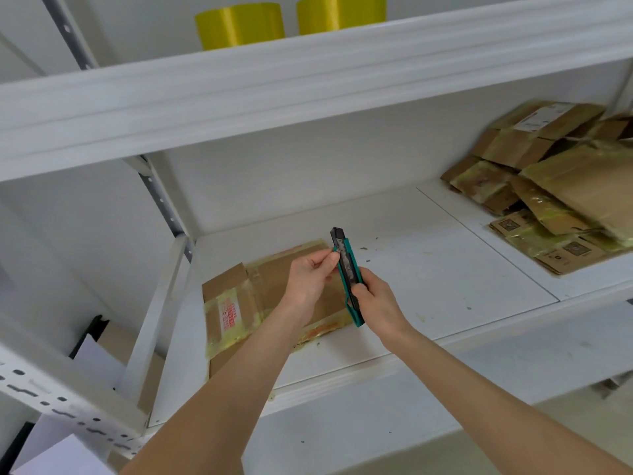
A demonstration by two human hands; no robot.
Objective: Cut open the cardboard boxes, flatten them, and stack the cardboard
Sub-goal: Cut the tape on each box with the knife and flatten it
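Two hands share the green utility knife [346, 272]: the right hand [375, 301] is curled round its lower handle, and the left hand [306, 284] pinches its upper body with its fingers [327, 260]. The taped cardboard box [239, 303] lies flat on the shelf [435, 269] at 8 o'clock from the knife, with a cardboard pile [555, 193] at 2 o'clock. The box looks light, stiff yet foldable and slick where taped, so I would pin it on bare board near an edge.

A brown cardboard box [239, 303], bound in yellowed tape with a red-printed label, lies flat at the left of the shelf [428, 255]. A teal utility knife [346, 275] stands nearly upright over it, pinched by the left hand [308, 279] and gripped by the right hand [376, 303]. Flattened cardboard [548, 186] lies piled at the right.
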